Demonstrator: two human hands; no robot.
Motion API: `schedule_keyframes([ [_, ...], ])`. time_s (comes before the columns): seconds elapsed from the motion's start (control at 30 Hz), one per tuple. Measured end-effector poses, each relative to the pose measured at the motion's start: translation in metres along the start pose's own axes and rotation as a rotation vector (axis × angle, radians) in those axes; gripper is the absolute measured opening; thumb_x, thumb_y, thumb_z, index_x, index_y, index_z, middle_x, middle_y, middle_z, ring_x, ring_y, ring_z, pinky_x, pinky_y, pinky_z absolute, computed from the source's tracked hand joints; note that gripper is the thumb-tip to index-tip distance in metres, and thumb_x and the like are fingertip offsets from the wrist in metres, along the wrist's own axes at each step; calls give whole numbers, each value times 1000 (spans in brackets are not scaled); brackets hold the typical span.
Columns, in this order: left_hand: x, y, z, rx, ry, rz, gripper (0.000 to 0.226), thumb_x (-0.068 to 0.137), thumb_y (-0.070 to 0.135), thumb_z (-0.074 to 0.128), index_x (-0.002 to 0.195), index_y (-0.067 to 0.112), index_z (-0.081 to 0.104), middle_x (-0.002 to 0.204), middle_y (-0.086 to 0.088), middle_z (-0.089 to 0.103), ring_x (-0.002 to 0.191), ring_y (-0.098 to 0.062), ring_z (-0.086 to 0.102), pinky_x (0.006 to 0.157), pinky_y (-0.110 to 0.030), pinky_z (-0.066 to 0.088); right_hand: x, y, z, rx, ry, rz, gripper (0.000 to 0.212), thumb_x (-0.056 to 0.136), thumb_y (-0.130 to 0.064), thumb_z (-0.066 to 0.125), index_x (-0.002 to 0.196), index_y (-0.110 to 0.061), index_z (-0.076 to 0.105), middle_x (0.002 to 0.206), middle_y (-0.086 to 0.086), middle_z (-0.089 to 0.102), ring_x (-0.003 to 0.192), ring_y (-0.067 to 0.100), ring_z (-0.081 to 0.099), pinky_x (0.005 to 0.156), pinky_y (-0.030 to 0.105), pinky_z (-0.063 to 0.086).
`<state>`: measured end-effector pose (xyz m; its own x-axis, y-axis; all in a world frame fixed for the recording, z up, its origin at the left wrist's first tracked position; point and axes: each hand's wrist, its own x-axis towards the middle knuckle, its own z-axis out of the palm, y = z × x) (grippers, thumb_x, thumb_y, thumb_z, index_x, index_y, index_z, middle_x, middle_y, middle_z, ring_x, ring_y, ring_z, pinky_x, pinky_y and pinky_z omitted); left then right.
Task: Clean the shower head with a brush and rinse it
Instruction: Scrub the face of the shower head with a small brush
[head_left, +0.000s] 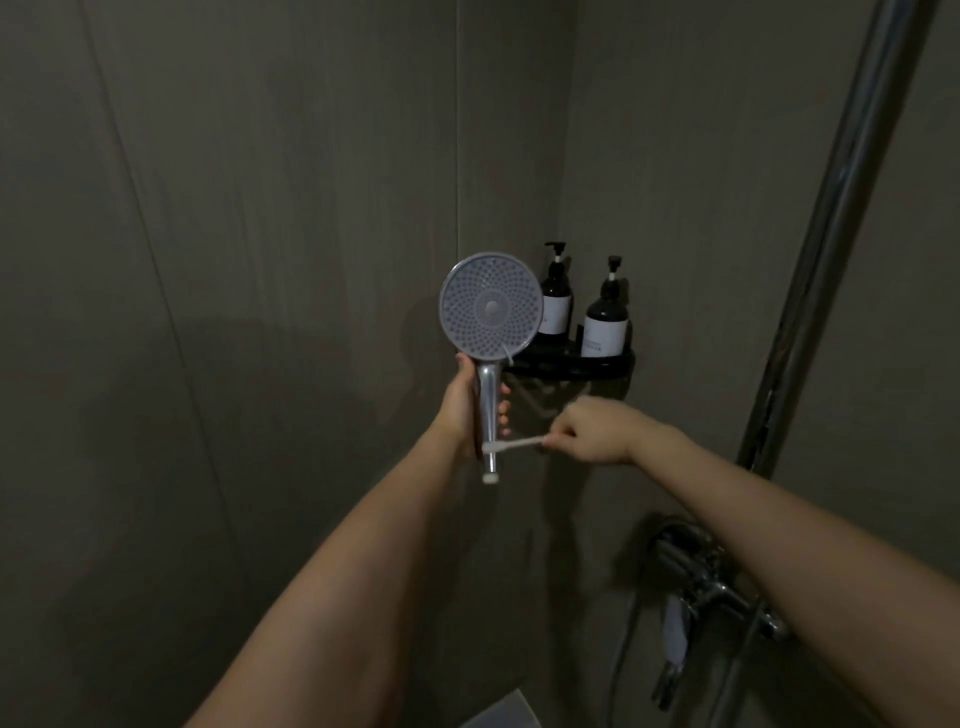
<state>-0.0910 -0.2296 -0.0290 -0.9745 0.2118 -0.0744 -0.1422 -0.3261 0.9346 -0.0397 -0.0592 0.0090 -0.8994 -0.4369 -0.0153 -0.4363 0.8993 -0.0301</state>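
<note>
Gripping the chrome handle of the shower head (491, 306), the left hand (467, 405) holds it upright at arm's length, fingers wrapped round the stem and the round spray face turned back toward the person; that pose likely serves to keep the nozzles in sight and the handle steady while the other hand scrubs. The right hand (592, 431) pinches the far end of a slim white brush (514, 444), which looks like a toothbrush, and lays it across sideways so that its head meets the lower end of the handle, just below the left hand's fingers. Judging from this, the scrubbing is at the stem near the hose joint and not at the spray face, and rinsing has not begun: no water shows anywhere. Whether the bristles actually touch the metal is hard to tell in the dim light. Just above the right hand and beside the spray face, a black corner shelf (597, 364) is fixed where the two walls meet; it carries two dark pump bottles (605, 322) with pale labels, both standing upright, their contents hidden by the dark walls of the bottles. Below the right forearm sits the chrome mixer tap (696, 577), with a hose hanging from it, and a shiny riser pipe (831, 208) climbs the wall past it.
</note>
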Motion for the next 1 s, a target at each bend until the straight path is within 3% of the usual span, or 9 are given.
schedule_keyframes([
  [0.17, -1, -9, 2, -1, 4, -45, 79, 85, 74, 9, 72, 10, 54, 54, -4, 49, 51, -18, 44, 55, -27, 39, 11, 6, -14, 357, 410, 152, 38, 98, -31, 40, 66, -15, 53, 63, 1, 50, 62, 20, 50, 51, 29, 33],
  [0.23, -1, -12, 3, -6, -1, -47, 80, 85, 74, 10, 77, 10, 56, 57, -5, 51, 51, -18, 46, 55, -27, 40, 12, -1, -10, 276, 316, 170, 34, 97, -31, 41, 71, -16, 57, 71, 4, 54, 67, 21, 51, 55, 29, 36],
  [0.33, -1, -10, 4, -16, 6, -37, 78, 86, 73, 12, 78, 9, 56, 64, -6, 49, 54, -18, 45, 56, -27, 41, 4, -16, 7, 51, -86, 116, 26, 95, -29, 45, 92, -16, 67, 90, 12, 62, 78, 21, 55, 66, 25, 39],
  [0.4, -2, -7, 4, -25, 9, -47, 79, 85, 75, 12, 74, 8, 54, 62, -7, 48, 55, -18, 44, 57, -28, 39, -5, -22, 20, -145, -258, 65, 32, 93, -34, 47, 100, -11, 68, 104, 14, 66, 90, 26, 60, 70, 25, 38],
  [0.47, -2, -3, 3, -27, 18, -39, 79, 84, 75, 12, 73, 9, 53, 62, -7, 47, 55, -18, 43, 57, -28, 39, -10, -21, 28, -185, -243, 21, 36, 94, -39, 45, 99, -13, 68, 105, 12, 67, 94, 27, 61, 70, 28, 41],
  [0.53, -3, 1, 3, -29, 33, -33, 76, 85, 75, 14, 73, 10, 52, 62, -6, 46, 55, -18, 43, 57, -27, 39, -12, -20, 28, -160, -141, -18, 37, 95, -43, 40, 99, -17, 67, 100, 10, 67, 88, 25, 61, 71, 32, 44],
  [0.67, -5, 0, 4, -27, 60, -17, 70, 88, 70, 17, 71, 11, 49, 59, -5, 43, 54, -17, 40, 56, -27, 36, -9, -14, 25, -264, 50, 18, 39, 96, -44, 35, 107, -21, 65, 104, 8, 65, 96, 26, 62, 72, 32, 43],
  [0.83, -6, 5, -6, -33, 92, 2, 68, 90, 68, 15, 66, 12, 45, 43, 0, 44, 42, -14, 38, 50, -24, 33, -8, 2, 22, -198, 49, 151, 40, 95, -43, 35, 106, -19, 65, 103, 8, 64, 91, 25, 61, 68, 30, 42],
  [1.0, -5, -1, -9, -67, 117, 16, 66, 90, 67, 16, 68, 13, 45, 51, -1, 43, 50, -15, 37, 52, -25, 34, -7, -19, 35, -229, 31, -68, 39, 95, -45, 35, 102, -23, 66, 98, 5, 67, 90, 23, 63, 69, 30, 43],
])
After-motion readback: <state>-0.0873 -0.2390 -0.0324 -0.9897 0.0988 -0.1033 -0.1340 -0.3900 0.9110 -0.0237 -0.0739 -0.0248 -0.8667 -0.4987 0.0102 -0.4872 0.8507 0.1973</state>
